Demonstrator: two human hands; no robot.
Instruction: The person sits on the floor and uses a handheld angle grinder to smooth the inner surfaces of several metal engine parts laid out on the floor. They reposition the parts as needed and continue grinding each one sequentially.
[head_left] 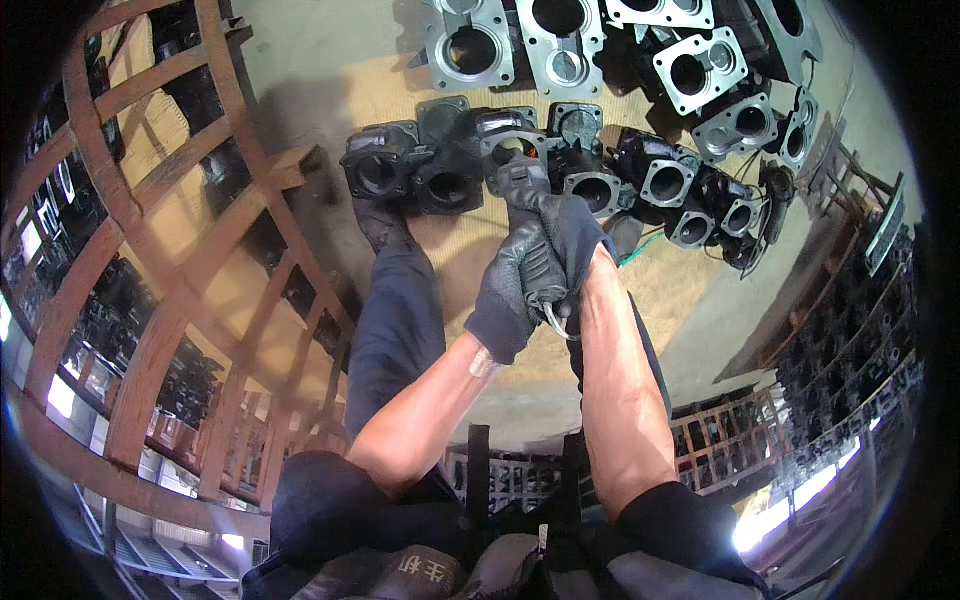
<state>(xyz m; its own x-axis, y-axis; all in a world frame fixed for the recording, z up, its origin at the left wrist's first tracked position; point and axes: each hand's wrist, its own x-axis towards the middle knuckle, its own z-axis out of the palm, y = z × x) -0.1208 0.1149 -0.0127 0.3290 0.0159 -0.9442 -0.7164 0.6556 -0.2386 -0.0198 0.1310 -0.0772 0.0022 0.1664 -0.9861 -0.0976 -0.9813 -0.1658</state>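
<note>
Both of my hands wear dark gloves and grip a grey handheld grinder [542, 276] with a cable or hose curving from its rear end. My left hand [507, 297] is wrapped round the rear of its body. Farther forward, my right hand [572, 232] closes over the front part. The grinder's head [522, 178] points away from me at the round opening of a dark casting with a flange [515, 146]. Whether its tip touches the metal cannot be made out. Directly left of that casting stands a black casting [447, 187] with a round bore.
More black castings [668, 184] stand in a row to the right. Bright machined flanged castings [565, 45] lie beyond. A rusty brown metal rack [150, 215] rises close on my left. Thin cardboard-coloured sheeting [470, 240] covers the floor. Stacked dark parts [840, 350] fill the right side.
</note>
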